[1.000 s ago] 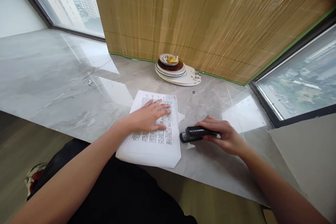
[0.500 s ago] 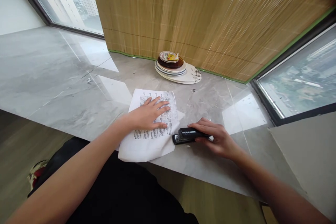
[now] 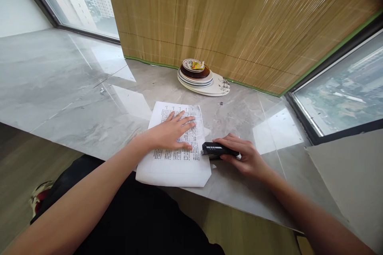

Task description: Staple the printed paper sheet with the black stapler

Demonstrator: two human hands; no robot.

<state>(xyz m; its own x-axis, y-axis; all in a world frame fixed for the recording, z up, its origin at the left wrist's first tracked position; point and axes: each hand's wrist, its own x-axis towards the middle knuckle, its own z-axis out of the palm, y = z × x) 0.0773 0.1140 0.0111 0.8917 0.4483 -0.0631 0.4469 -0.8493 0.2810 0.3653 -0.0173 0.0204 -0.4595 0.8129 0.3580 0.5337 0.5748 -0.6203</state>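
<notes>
A stack of printed white paper (image 3: 175,163) lies on the grey marble ledge (image 3: 74,99), its near edge hanging over the front. My left hand (image 3: 170,133) rests flat on the paper with fingers spread. My right hand (image 3: 243,157) is wrapped around a black stapler (image 3: 218,150), whose nose touches the paper's right edge.
A stack of plates (image 3: 202,79) stands at the back against a bamboo blind (image 3: 239,20). Windows (image 3: 338,91) flank the blind on both sides. A small dark bit (image 3: 220,104) lies on the ledge beyond the paper. My dark-clothed lap (image 3: 134,223) is below the ledge.
My right hand has slid the stapler left, up to the paper's right edge. The paper's lower right corner, pushed up half a second ago, lies flat again. My left hand stayed put.
</notes>
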